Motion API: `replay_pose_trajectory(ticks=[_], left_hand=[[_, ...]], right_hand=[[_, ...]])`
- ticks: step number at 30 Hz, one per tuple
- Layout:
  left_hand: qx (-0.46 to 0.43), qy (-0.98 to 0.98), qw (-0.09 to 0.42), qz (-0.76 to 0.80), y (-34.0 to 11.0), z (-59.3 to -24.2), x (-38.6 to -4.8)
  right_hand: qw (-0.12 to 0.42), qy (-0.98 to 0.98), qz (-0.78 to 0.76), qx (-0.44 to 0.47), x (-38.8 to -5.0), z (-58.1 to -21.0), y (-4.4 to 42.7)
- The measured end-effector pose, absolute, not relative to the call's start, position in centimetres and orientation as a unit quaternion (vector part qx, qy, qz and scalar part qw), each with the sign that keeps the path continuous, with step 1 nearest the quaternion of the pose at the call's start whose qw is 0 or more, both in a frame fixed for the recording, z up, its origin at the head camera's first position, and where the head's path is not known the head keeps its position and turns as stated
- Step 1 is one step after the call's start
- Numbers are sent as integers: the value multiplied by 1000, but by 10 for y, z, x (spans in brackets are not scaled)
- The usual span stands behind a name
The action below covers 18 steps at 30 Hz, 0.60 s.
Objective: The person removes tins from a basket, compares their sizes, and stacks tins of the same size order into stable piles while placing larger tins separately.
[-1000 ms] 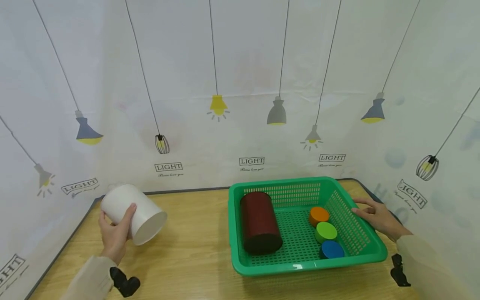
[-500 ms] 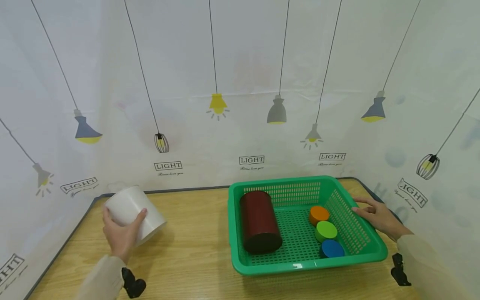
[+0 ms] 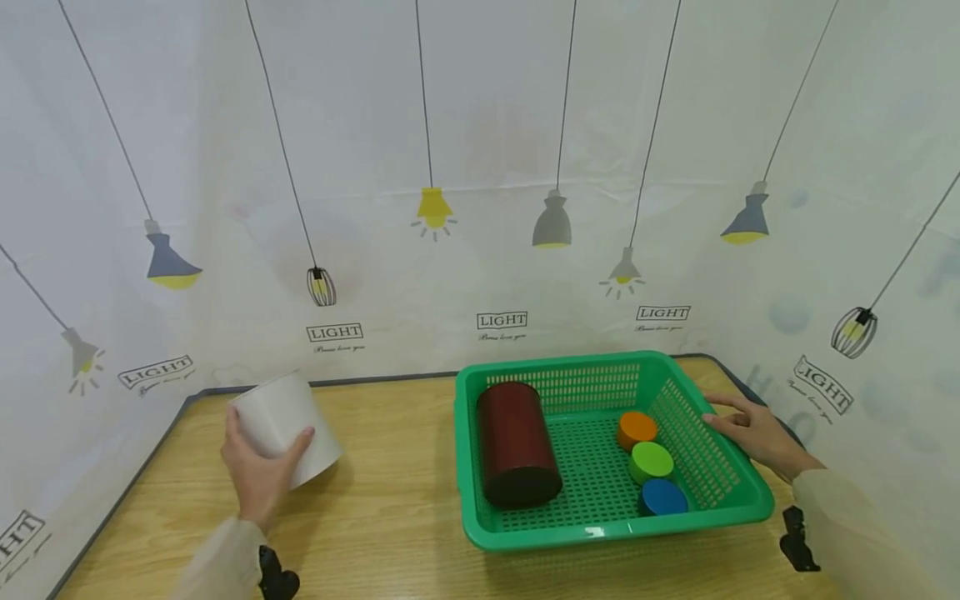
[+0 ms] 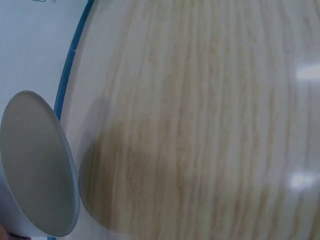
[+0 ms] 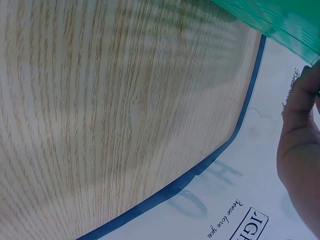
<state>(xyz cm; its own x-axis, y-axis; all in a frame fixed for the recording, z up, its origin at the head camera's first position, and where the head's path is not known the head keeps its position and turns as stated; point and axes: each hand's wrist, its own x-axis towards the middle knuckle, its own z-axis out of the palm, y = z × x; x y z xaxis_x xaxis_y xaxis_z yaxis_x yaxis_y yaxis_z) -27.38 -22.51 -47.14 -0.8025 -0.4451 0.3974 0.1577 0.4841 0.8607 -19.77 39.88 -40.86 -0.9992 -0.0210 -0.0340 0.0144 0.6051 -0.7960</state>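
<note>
In the head view my left hand (image 3: pixel 258 471) grips a white cylinder (image 3: pixel 288 421) from its near left side, thumb along the front. The cylinder leans at a tilt; whether its lower edge touches the table is unclear. Its flat round end (image 4: pixel 40 165) shows at the left of the left wrist view. On the right, my right hand (image 3: pixel 761 433) holds the right rim of a green plastic basket (image 3: pixel 600 532), fingers bent over it. Inside the basket a dark red cylinder (image 3: pixel 517 442) lies on its side at the left. Orange (image 3: pixel 637 431), light green (image 3: pixel 651 462) and blue (image 3: pixel 663 497) discs line the right.
A wood-grain table (image 3: pixel 397 467) spans between the white cylinder and the basket. Behind and on both sides hangs a white sheet (image 3: pixel 420 275) printed with lamps. A dark blue border (image 3: pixel 390 379) runs along the table's back edge.
My left hand has moved to the right with the white cylinder and tilted it, so its near end has turned down out of the head view. My right hand and the basket stay put.
</note>
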Motion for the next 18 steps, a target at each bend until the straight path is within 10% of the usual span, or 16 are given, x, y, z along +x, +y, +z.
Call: replay_pose_trajectory(ticks=[18], left_hand=[[57, -811, 281, -510, -214, -458, -255]], right_hand=[[25, 893, -450, 2, -198, -410, 400]])
